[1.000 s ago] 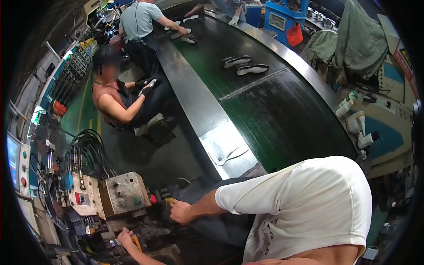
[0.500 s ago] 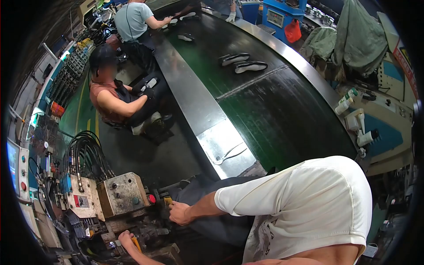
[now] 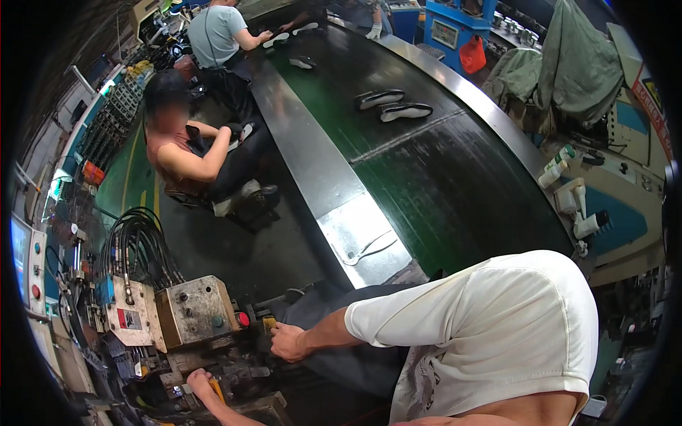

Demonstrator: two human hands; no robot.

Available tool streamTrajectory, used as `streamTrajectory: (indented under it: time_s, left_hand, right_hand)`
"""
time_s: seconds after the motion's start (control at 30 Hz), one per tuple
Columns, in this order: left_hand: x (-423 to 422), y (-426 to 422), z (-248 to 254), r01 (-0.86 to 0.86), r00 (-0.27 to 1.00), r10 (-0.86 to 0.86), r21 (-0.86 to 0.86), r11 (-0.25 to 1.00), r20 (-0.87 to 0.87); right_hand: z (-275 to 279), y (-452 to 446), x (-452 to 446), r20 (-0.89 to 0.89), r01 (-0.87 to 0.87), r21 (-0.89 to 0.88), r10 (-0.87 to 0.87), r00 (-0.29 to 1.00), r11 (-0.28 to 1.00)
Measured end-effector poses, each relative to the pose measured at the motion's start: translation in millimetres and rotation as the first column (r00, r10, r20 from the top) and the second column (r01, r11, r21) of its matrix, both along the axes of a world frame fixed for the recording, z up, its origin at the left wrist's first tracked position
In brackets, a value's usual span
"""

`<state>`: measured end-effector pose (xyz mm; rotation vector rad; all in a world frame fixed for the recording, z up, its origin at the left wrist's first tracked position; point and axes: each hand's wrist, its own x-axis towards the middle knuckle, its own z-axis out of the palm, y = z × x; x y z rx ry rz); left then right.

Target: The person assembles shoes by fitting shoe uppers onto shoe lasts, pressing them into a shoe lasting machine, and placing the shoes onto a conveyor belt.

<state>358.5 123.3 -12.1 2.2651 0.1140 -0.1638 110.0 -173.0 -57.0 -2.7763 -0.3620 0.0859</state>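
My right hand (image 3: 288,343), at the end of the white sleeve (image 3: 490,305), is closed at the machine's near side. A small yellow part (image 3: 269,324) shows just above its fingers; what they grip is hidden. Lower down, my left hand (image 3: 201,383) has its fingers curled over the dark machine parts. Beside it is a yellow-orange handle-like piece (image 3: 217,389); I cannot make out what is inside that hand. Between and above the hands sits a worn control box (image 3: 197,312) with a red button (image 3: 244,319).
Pincers (image 3: 369,250) lie on the metal ledge (image 3: 298,156) along the belt (image 3: 455,192). Two dark shoes (image 3: 403,111) are on the belt. A seated co-worker (image 3: 188,153) holds a shoe; another person (image 3: 217,35) stands beyond. Black hoses (image 3: 138,241) loop above the machine.
The seated co-worker's arms have shifted, with one forearm now raised across the shoe. My view has moved very slightly. Both my hands stay in nearly the same places.
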Motion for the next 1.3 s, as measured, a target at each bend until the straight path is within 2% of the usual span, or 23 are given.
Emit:
streamTrajectory:
  time_s: [0.43, 0.73, 0.87, 0.97, 1.07, 1.17, 1.27, 1.3]
  left_hand:
    - [7.5, 7.0, -8.3, 0.007, 1.0, -0.007, 0.005, 1.0, -0.002]
    - [4.0, 2.6, -2.4, 0.02, 1.0, -0.02, 0.009, 1.0, -0.014]
    - [6.9, 1.9, -3.1, 0.02, 1.0, -0.019, 0.065, 0.998, -0.015]
    - [42.6, 37.9, -49.2, -0.016, 0.999, 0.017, 0.024, 1.0, -0.049]
    - [54.2, 52.3, -68.0, 0.019, 1.0, -0.018, -0.051, 0.998, 0.012]
    - [-16.0, 10.8, 5.2, 0.088, 0.995, -0.099, -0.353, 0.931, -0.013]
    - [48.0, 46.2, -62.1, -0.004, 0.999, 0.005, -0.015, 1.0, 0.031]
    - [27.4, 34.6, -41.6, -0.02, 1.0, 0.019, -0.121, 0.992, -0.008]
  right_hand:
    - [-5.1, 0.5, 2.4, 0.031, 0.006, 0.039, -0.007, 0.999, 0.999]
    - [1.9, -1.0, 0.9, -0.02, -0.003, 0.027, 0.004, 1.0, 1.0]
    - [-4.6, -2.2, 2.0, 0.025, 0.009, 0.003, -0.009, 1.0, 1.0]
    - [-0.2, -4.6, 3.7, -0.031, -0.017, -0.003, 0.017, 0.999, 1.0]
    - [2.0, -4.2, -0.8, 0.044, -0.013, 0.005, 0.013, 0.999, 1.0]
    - [-7.1, 0.7, 3.8, 0.018, 0.0, -0.008, 0.0, 1.0, 1.0]
    - [-5.3, 1.3, 3.5, 0.003, 0.006, 0.011, -0.006, 1.0, 1.0]
    - [-6.6, 1.7, 3.2, 0.011, 0.004, 0.01, -0.004, 1.0, 1.0]
